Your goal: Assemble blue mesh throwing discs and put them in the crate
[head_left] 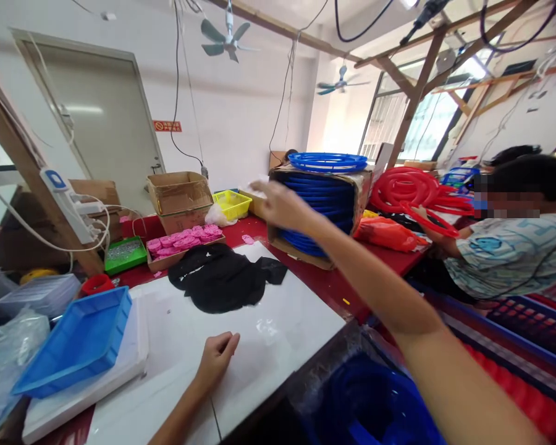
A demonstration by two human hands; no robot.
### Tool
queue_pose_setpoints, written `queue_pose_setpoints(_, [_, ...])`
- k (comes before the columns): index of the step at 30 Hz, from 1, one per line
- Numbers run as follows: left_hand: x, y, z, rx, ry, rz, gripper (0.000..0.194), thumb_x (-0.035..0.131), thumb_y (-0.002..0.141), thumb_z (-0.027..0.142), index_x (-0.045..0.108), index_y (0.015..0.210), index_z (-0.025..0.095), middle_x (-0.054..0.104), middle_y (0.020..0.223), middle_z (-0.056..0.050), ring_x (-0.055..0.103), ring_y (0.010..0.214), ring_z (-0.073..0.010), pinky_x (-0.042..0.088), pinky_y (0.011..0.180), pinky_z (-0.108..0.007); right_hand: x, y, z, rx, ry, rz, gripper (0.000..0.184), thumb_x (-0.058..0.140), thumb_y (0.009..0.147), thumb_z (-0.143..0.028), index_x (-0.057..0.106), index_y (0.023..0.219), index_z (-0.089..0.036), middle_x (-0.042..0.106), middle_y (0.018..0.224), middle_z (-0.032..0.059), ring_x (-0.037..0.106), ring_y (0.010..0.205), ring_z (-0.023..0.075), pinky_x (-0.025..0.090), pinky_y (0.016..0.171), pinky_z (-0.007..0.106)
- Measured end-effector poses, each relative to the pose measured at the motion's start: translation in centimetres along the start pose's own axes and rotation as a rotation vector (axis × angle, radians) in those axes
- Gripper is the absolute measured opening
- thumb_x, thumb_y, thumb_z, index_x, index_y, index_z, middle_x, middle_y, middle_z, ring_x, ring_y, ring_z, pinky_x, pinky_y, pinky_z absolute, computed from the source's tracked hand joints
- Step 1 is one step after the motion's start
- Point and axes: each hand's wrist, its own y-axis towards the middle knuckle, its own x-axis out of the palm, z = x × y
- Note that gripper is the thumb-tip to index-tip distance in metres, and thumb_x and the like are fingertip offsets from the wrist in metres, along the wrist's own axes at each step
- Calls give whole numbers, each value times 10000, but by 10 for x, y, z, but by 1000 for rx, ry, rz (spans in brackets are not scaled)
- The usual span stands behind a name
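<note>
Blue hoops [336, 201] stand behind the raised right hand [280, 205], grip unclear; the left hand [216, 358], loosely closed, rests on the tabletop [278, 340].

Your left hand [217, 360] rests loosely curled on the white tabletop [176, 334], with the black pile [225, 278] lying beyond it. Your right hand [280, 207] is raised, slightly blurred, in front of the open carton [301, 252] packed with blue rings [336, 201]; you can't tell from here whether it holds anything. To your left, a blue tray [81, 340] sits on a white slab [92, 386]. Behind the pile you have a shallow box of pink pieces [185, 240], between a green tray [126, 254] and a yellow basket [231, 204]. On your right, a person [514, 235] sits near red rings [405, 188] and an orange bag [387, 232].
</note>
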Motion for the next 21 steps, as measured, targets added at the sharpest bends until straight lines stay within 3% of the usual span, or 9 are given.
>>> queue_pose_setpoints(4, [0,9,-24,-29,-64,-32,622,510,890,752,425,573,224,327,590,28,329,600,-141,284,610,-287,-58,38,118,528,-451,-24,731,602,853,-99,456,1569,-70,558,1525,246,529,1382,403,429,1168,552])
queue_pose_setpoints(6, [0,13,-30,-56,-93,-30,644,506,883,785,443,588,217,329,606,26,334,618,-147,280,628,-295,-73,36,162,654,-488,-12,709,597,821,-105,488,1509,24,597,1423,325,563,1318,461,463,1094,611])
queue_pose_setpoints(8, [0,15,-32,-78,-115,-40,656,506,874,807,451,599,214,324,618,27,329,631,-150,273,640,-301,-75,29,189,723,-512,-15,619,583,824,-128,570,1420,34,634,1347,327,588,1274,459,468,1075,607])
queue_pose_setpoints(15, [-3,15,-28,-109,-126,-85,603,521,898,758,480,650,210,341,653,30,319,660,-155,268,661,-307,-65,26,217,719,-558,-100,559,604,806,-201,696,1357,-159,618,1416,205,495,1350,447,369,1136,659])
queue_pose_setpoints(18, [-3,14,-27,-122,-123,-120,578,515,911,737,503,675,209,349,648,34,321,650,-155,270,658,-307,-67,21,217,730,-571,-111,569,592,820,-214,682,1378,-145,634,1384,212,496,1335,449,350,1133,689])
queue_pose_setpoints(21, [-3,13,-27,-124,-113,-137,566,501,920,726,519,694,208,356,639,38,324,642,-155,271,653,-305,-63,4,205,666,-604,4,579,506,916,-240,581,1474,-106,567,1480,235,442,1395,443,299,1168,689])
